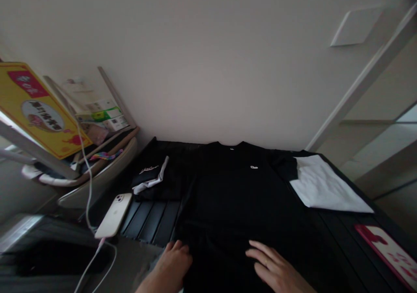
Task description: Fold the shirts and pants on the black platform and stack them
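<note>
Two hands are seen at work low in view, both brought to the lower part of a black T-shirt [234, 197]. At the left hand [172, 260], the fingers are curled and bunched together by the shirt's left edge; whether any fabric is pinched there cannot be told. At the right hand [276, 267], the fingers are held slightly apart over the dark cloth, palm down, and a ring [266, 261] is worn.

Beyond the fingertips, the shirt is spread out toward the wall [208, 67], its collar pointed away, its chest marked by a small white logo [254, 167]. On the right, a white cloth [332, 186] is met by a sleeve; nearer, a pink-edged case [391, 254] is seen. Over to the left, folded clothing [150, 173] is laid on the slatted table [156, 219], and a phone [114, 215] is plugged into a white cable [87, 184]. Farther out, a yellow package [45, 106] is propped up.
</note>
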A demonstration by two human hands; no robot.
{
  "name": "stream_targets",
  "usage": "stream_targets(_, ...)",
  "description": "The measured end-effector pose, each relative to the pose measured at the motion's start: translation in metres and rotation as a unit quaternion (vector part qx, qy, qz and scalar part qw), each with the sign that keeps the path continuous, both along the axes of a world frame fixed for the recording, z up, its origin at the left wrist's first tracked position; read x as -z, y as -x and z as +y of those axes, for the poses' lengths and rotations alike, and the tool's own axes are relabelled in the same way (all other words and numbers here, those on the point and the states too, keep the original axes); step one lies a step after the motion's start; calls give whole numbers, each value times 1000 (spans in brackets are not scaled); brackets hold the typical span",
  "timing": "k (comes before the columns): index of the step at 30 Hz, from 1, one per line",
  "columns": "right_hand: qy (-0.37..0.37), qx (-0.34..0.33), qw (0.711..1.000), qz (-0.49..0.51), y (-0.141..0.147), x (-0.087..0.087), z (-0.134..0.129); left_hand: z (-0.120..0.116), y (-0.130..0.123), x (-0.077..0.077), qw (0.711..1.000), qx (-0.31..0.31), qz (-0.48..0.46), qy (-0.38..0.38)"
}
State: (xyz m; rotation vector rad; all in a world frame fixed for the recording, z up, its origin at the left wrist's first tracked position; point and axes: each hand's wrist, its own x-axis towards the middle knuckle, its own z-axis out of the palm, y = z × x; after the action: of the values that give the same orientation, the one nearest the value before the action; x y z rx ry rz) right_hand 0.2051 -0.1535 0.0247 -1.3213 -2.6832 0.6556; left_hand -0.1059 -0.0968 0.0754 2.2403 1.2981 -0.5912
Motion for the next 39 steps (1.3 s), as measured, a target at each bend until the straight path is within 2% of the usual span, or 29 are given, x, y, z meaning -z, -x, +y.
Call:
stream_targets(2,81,-28,996,-20,1,-10,1,0,6,-9,999,1,14,43)
stream_targets(4,134,-19,991,-10,4,-17,4,4,9,-18,997,-17,0,77)
stream_targets(6,134,32,990,34,6,-21,13,14,9,-23,995,-46,-60,67)
stream_targets(8,89,103,988,69,8,-18,29,32,7,-21,987,-75,-145,12)
stream_targets(11,-18,193,979,64,13,3,63,71,1,-4,958,-134,-216,-134)
stream_targets(13,-88,227,969,48,17,26,85,101,-3,13,933,-197,-199,-225)
stream_targets(15,-133,250,959,26,23,50,99,131,-7,28,908,-262,-164,-282)
stream_targets(17,-150,264,953,4,27,69,105,162,-11,40,890,-305,-141,-308)
stream_targets(19,-157,268,950,-7,28,80,105,191,-14,48,882,-321,-138,-317)
stream_targets(22,-164,265,950,-8,28,85,103,229,-19,56,872,-334,-165,-316)
stream_targets(25,-155,266,952,-9,27,82,103,256,-19,57,857,-348,-201,-322)
stream_targets(28,-144,265,953,-11,26,79,105,272,-7,46,836,-351,-224,-357)
stream_targets(33,-144,267,953,-4,26,77,106,283,33,20,792,-396,-226,-406)
stream_targets(36,-141,263,954,-1,26,77,106,282,39,23,802,-414,-208,-376)
stream_targets(39,-141,263,954,2,26,77,106,277,28,35,817,-438,-184,-328)
